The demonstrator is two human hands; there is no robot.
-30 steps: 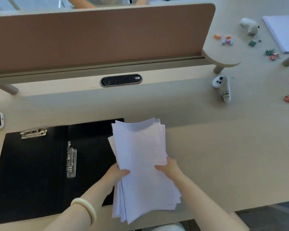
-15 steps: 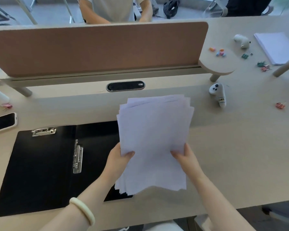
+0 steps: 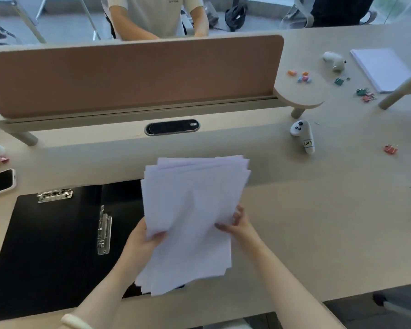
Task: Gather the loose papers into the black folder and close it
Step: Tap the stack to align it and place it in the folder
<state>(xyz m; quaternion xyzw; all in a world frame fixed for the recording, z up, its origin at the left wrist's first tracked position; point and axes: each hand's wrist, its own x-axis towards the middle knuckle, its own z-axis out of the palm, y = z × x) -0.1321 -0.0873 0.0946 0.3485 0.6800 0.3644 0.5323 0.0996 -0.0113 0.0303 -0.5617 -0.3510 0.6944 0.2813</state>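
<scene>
I see plain white papers (image 3: 192, 210), unmarked. Black folder (image 3: 45, 257), silver metal clips. Beige desk (image 3: 318, 233), brown divider panel (image 3: 128, 74). White controller (image 3: 303, 135) with black buttons. Binder clips (image 3: 365, 95) in teal, red and pink. Cream bracelet (image 3: 75, 321).

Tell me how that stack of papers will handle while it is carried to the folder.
The papers probably flop: the sheets bow between the left hand and right hand. They likely slide against each other, since the top edges are already fanned. The stack looks light, gripped only at its sides.
</scene>
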